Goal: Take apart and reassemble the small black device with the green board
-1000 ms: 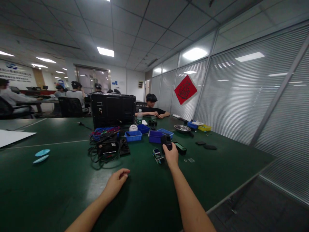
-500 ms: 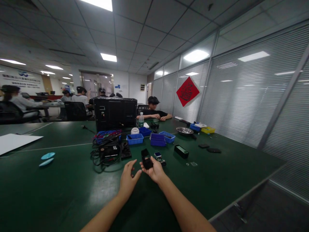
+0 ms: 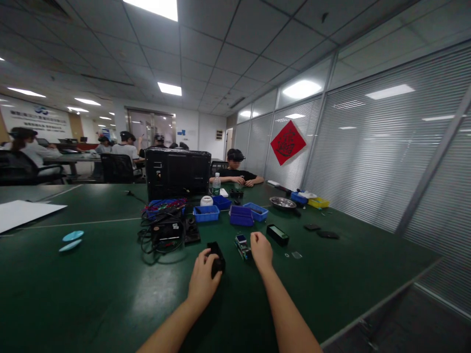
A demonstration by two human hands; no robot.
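Note:
My left hand (image 3: 201,277) is closed around a black plastic case (image 3: 218,260), low over the green table, thumb on its near side and fingers over the left. Just right of it lies a small circuit board with a little screen (image 3: 241,245). Beside the board's right edge is my right hand (image 3: 262,251), its fingers curled in; whatever may be in them is hidden. A black box with a pale green window (image 3: 277,235) lies to the right of that hand. Near it are a small ring (image 3: 286,255) and a clear rectangular piece (image 3: 296,255).
Blue bins (image 3: 206,213), a baseball (image 3: 206,201) and a tangle of cables with a black device (image 3: 167,230) stand beyond my hands. Behind them is a large black casing (image 3: 178,171). A metal bowl (image 3: 282,203) sits at right. Across the table a person (image 3: 237,171) rests both arms.
The black case has passed from my right hand to my left and moved nearer me. My right hand has moved right, beside the circuit board, with its fingers curled.

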